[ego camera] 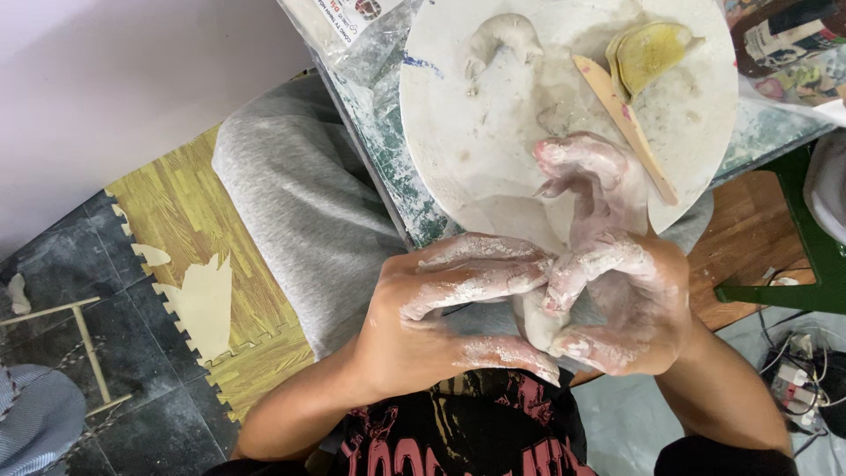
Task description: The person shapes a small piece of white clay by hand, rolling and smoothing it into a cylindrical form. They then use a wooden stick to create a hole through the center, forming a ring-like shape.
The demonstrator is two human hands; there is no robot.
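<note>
On the left, a grey-trousered knee [300, 211] sits over wood-pattern foam floor mats [189, 264]. The left hand [432, 317], caked in pale slip, meets the right hand [626, 308] above the lap; together they pinch a small roll of white clay [536, 322], fingers curled around it in a closed grip. Beyond the fingertips, on the table [388, 150], lies a round white board [493, 132] carrying a curved clay piece [502, 35], a wooden modelling tool [621, 119] and a yellow sponge [650, 53].
</note>
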